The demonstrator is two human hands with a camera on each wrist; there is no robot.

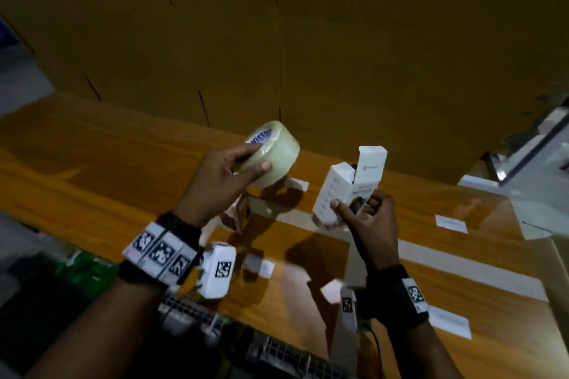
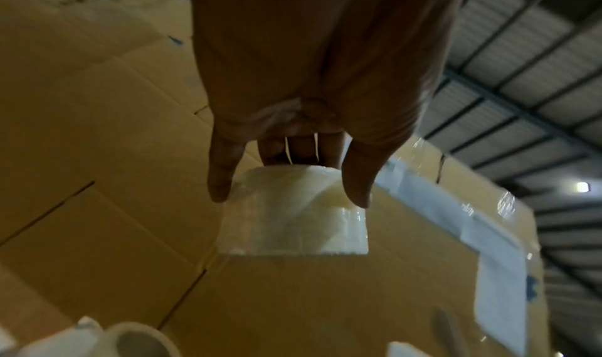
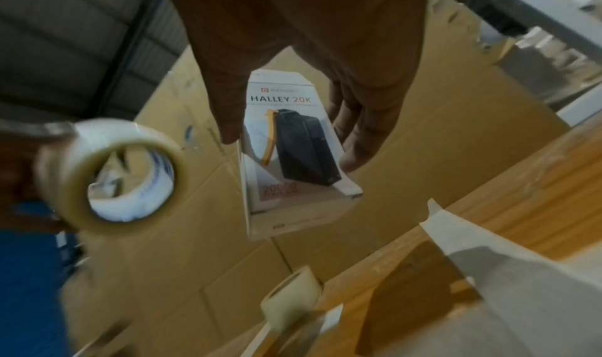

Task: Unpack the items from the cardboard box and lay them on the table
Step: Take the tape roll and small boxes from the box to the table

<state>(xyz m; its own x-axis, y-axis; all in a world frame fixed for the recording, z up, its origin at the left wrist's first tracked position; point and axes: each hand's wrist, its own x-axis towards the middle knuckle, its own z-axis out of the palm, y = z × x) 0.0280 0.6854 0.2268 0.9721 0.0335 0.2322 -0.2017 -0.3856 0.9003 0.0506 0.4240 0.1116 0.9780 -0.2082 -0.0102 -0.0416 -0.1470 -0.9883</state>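
My left hand (image 1: 258,158) grips a roll of clear packing tape (image 1: 275,155) by its rim and core, held above a brown cardboard surface (image 1: 107,181). In the left wrist view the fingers (image 2: 221,179) curl round the tape roll (image 2: 293,215). My right hand (image 1: 354,203) holds a white power bank box (image 1: 332,191) upright, thumb on the front, with its top flap (image 1: 372,160) open. The right wrist view shows the box (image 3: 293,151) printed "HALLEY 20K", with the held tape roll (image 3: 123,174) to its left.
A wall of stacked brown cartons (image 1: 308,40) rises just behind. A second tape roll (image 3: 290,298) lies on the cardboard below. White labels (image 1: 451,223) and a pale tape strip (image 1: 462,258) mark the surface. A wire grid (image 1: 277,351) runs along the near edge, metal racking (image 1: 538,138) at right.
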